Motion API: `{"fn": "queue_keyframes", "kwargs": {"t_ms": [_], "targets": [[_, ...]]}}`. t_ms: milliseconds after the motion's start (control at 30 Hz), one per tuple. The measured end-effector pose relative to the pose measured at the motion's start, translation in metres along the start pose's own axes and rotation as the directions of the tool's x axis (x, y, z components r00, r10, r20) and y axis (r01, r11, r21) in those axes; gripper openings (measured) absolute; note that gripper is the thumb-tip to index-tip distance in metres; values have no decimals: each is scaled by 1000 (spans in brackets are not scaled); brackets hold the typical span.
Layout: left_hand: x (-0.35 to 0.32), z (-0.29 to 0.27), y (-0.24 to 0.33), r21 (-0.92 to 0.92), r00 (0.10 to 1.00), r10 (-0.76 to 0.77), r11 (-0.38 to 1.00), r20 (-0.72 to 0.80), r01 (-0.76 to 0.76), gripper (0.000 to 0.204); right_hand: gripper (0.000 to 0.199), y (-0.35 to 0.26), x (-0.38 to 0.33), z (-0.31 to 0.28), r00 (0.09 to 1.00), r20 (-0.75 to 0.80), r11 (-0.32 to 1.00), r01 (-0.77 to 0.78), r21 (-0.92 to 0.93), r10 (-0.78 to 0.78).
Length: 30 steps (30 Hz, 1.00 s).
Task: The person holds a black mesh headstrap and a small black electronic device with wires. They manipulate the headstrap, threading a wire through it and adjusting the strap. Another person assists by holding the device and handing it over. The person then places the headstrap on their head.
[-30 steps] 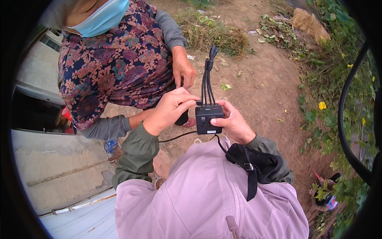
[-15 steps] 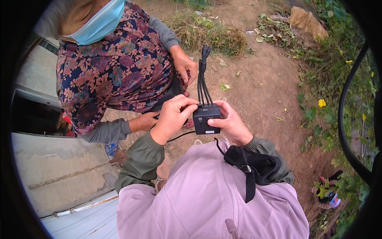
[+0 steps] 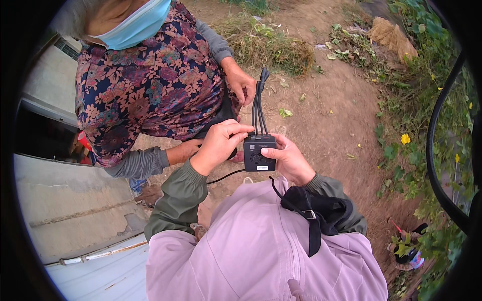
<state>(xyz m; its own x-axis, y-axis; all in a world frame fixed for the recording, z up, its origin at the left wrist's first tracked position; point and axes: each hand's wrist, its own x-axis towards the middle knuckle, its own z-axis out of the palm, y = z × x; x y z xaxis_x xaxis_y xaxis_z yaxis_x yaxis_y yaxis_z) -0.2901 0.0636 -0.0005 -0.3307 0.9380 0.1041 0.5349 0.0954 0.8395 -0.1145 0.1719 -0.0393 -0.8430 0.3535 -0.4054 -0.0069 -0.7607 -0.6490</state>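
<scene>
A small black square electronic box [image 3: 254, 161] with a round grille and a white label is held in front of my chest. My right hand [image 3: 290, 158] grips its right side, thumb on the front face. Several black cables [image 3: 258, 108] rise from its top edge and come together at thick connectors [image 3: 263, 78]. My left hand [image 3: 221, 143] is closed at the box's upper left corner, its fingertips by the cable bases. What lies in its pinch, if anything, is hidden. A thin black cord [image 3: 226, 176] runs between my left wrist and the box's lower left.
A masked person in a floral shirt [image 3: 150, 90] stands close at the left, one hand [image 3: 240, 83] near the cables. A black strapped pouch [image 3: 321, 208] hangs at my right side. A concrete wall [image 3: 80, 195] is at left; leafy plants [image 3: 406, 155] grow at right.
The box has tilted so that its front face shows more, and the cable connectors sit slightly lower and further right. My right hand keeps its grip; my left fingers remain at the top corner.
</scene>
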Motion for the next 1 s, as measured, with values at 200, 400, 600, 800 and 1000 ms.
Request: {"fn": "queue_keyframes", "kwargs": {"t_ms": [200, 400, 600, 800, 1000], "targets": [[0, 1, -5, -63, 1000, -3, 998, -6, 3, 20, 53, 1, 1, -1, 1000, 14, 1000, -13, -7, 13], [0, 2, -11, -121, 998, -62, 991, 23, 65, 19, 53, 1, 0, -3, 1000, 0, 1000, 0, 4, 0], [13, -34, -57, -564, 893, -395, 797, -215, 217, 27, 40, -2, 5, -15, 1000, -5, 994, -17, 112, 18], [14, -54, -75, -616, 862, -432, 764, -264, 194, 27, 35, -4, 5, -31, 993, -64, 974, -79, 212, 95], [25, -48, -74, -584, 919, -316, 802, -235, 126, 25, 34, -11, 0, -31, 989, -79, 977, -106, 187, 122]]}}
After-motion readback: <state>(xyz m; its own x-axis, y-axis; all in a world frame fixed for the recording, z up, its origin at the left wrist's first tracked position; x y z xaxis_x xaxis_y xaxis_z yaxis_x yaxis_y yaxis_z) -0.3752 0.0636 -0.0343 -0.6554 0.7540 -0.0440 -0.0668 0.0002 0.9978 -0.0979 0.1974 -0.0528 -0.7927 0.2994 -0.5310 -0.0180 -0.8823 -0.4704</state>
